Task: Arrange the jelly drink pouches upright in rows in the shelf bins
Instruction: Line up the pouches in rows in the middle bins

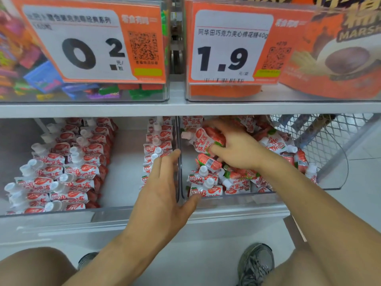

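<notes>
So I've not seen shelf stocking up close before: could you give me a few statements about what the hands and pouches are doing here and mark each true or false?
1. The right hand grips a jelly pouch. True.
2. The left hand holds a pouch. False: it is open at the divider between the bins.
3. The left bin holds pouches in rows. True.
4. The right bin is neatly arranged. False: its pouches lie jumbled.

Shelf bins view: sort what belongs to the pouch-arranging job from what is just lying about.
Job:
- right hand gripping a jelly pouch
- left hand at the divider
- left bin with upright rows
- right bin with a loose pile

Lying about:
- candy bin
- price tags
- marshmallow pack
- wire basket
</notes>
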`<state>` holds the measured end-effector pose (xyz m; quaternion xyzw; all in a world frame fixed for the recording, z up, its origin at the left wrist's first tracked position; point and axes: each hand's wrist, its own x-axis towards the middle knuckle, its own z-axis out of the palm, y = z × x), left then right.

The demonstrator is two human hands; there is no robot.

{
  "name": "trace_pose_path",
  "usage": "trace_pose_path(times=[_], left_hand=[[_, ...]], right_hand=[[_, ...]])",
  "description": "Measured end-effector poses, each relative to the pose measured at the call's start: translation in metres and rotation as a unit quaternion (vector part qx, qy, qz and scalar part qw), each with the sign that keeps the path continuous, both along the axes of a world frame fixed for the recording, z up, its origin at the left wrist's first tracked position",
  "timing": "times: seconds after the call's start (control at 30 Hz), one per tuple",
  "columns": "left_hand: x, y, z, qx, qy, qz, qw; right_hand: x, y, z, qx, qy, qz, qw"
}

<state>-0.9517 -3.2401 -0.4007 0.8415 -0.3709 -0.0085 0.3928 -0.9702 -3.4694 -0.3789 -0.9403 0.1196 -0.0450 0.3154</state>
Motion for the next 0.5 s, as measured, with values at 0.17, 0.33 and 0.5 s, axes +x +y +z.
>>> trace_pose_path(times=[0.17,0.33,0.5], left_hand=[[0.000,0.000,0.000,0.000,-0.005,0.000,1.000],[0.000,0.001,0.000,0.005,-0.012,-0.003,1.000],[0.000,0.001,0.001,0.000,-0.007,-0.008,1.000]], right_hand=[[-0.003,0.001,0.008,-0.077,0.037,0.053,0.995],[0.003,0.007,0.002,-0.051,-0.075,-0.001,0.996],[0.019,0.010,-0.018,-0.102,-0.065,0.032,0.992]])
